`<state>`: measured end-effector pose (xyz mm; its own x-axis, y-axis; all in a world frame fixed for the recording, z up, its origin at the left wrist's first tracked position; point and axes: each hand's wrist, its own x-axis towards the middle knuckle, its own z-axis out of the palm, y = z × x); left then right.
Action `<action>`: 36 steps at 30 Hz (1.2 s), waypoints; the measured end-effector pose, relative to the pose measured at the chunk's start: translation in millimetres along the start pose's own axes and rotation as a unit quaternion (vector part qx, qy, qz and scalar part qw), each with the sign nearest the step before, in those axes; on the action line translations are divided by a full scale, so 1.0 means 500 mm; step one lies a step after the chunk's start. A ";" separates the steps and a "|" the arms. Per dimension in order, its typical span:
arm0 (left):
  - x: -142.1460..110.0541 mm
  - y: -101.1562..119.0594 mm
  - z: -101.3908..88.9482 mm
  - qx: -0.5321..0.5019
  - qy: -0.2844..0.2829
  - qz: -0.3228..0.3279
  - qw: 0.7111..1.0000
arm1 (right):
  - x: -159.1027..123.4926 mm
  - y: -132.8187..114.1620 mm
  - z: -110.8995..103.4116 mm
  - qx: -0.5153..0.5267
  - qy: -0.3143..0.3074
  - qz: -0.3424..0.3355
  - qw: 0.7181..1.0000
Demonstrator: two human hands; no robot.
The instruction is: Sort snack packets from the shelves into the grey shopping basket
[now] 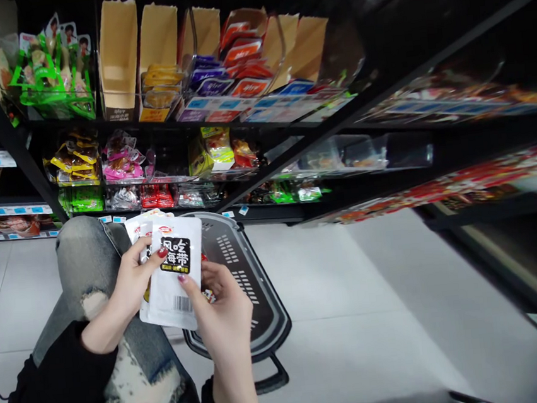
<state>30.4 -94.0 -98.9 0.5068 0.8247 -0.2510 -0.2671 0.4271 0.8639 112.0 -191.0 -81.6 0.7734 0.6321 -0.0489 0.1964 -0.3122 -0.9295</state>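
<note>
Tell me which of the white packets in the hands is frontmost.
The white packet with its barcode showing: it overlaps the others, which are partly hidden behind it.

I have one bare left hand, one bare right hand, at least two flat white packets left of centre, one dark-grey plastic basket mid-frame, six open brown cardboard boxes up top.

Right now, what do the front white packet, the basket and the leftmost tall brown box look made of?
Front white packet: probably plastic or laminate film, smooth satin; thin, with flat edges.
Basket: likely moulded plastic, dull dark grey; rows of slots, rounded rim.
Tall brown box: looks like cardboard, matte; plain tan inside.
</note>
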 end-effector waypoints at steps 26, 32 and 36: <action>0.008 0.000 -0.005 0.021 0.046 0.019 0.999 | -0.013 -0.022 0.002 -0.270 0.025 -0.265 0.925; 0.003 -0.003 -0.002 0.030 0.024 -0.010 0.999 | 0.013 -0.001 -0.040 -0.074 0.002 0.003 0.997; 0.003 -0.004 -0.001 0.017 -0.009 -0.048 0.999 | 0.018 -0.013 -0.043 0.052 -0.034 0.110 0.992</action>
<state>31.4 -93.3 -101.3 0.5440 0.7732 -0.3259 -0.1893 0.4915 0.8501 130.4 -198.5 -68.0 0.7476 0.6045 -0.2751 -0.0382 -0.3744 -0.9265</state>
